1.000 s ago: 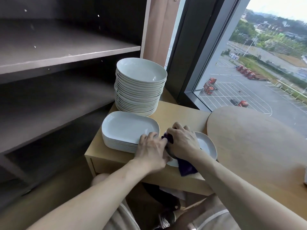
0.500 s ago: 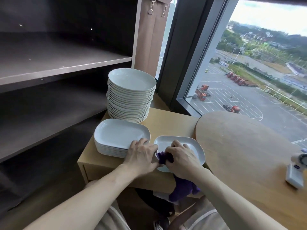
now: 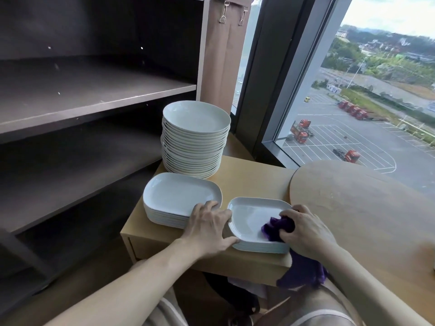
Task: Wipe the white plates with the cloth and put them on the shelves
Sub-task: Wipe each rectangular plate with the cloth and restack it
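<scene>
A small stack of white rectangular plates [image 3: 250, 217] lies at the front of a low wooden cabinet [image 3: 254, 177]. My left hand [image 3: 208, 225] grips the top plate's left edge, thumb under the near rim. My right hand [image 3: 306, 231] grips a purple cloth [image 3: 274, 228] and presses it onto the plate's right side; the cloth's tail hangs below the cabinet front. To the left sits a taller stack of rectangular plates [image 3: 179, 196]. Behind it rises a high stack of round white plates [image 3: 196, 137].
Dark brown shelves [image 3: 94, 97] stand open at the left, with two bare boards in view. A round wooden tabletop [image 3: 357, 208] adjoins the cabinet on the right. A large window [image 3: 367, 102] is behind it. My knees are below the cabinet front.
My right hand has slid the cloth from the plate's left part across to its right side. My left hand stays on the plate's left edge. The view has tilted upward.
</scene>
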The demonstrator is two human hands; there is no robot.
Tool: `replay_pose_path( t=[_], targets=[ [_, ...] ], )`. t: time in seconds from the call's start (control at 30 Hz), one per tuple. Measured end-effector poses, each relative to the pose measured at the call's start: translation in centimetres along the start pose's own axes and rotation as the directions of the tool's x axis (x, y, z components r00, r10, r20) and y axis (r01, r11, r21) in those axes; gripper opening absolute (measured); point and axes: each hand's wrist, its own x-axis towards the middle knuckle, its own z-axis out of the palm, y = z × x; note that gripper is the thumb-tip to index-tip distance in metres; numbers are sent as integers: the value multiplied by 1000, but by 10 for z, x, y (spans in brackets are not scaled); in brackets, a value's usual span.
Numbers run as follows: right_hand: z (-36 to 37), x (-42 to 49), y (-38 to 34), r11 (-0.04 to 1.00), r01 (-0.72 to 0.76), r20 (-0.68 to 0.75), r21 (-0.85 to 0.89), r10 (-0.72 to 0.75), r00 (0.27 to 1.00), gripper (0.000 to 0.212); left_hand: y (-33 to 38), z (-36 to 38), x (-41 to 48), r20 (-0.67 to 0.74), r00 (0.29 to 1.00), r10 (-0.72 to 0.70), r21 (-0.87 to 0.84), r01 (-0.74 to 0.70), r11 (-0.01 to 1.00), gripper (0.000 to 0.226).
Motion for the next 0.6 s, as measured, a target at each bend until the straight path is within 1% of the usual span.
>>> replay_pose_path(
  t=[0.1, 0.3, 0.47, 0.53, 0.6],
  targets=[
    [5, 2, -1, 1000, 4, -7, -14, -4, 1000, 48, 0, -1, -1, -5, 1000, -6, -27, 6, 1000, 53],
    [27, -11, 9, 994, 95, -158, -59, -103, 982, 36, 1, 1, -4, -40, 999, -1, -54, -1, 999, 55],
    [22, -2, 6, 990, 129, -113, -58, -135, 984, 38, 5, -3, -5, -53, 999, 2, -32, -4, 999, 51],
    [20, -1, 7, 990, 136, -108, -47, -141, 984, 38, 8, -6, -6, -68, 998, 16, 36, -13, 999, 50],
    [20, -2, 7, 992, 125, -108, -31, -128, 986, 36, 12, -7, -7, -91, 996, 10, 66, -4, 998, 51]
  ],
)
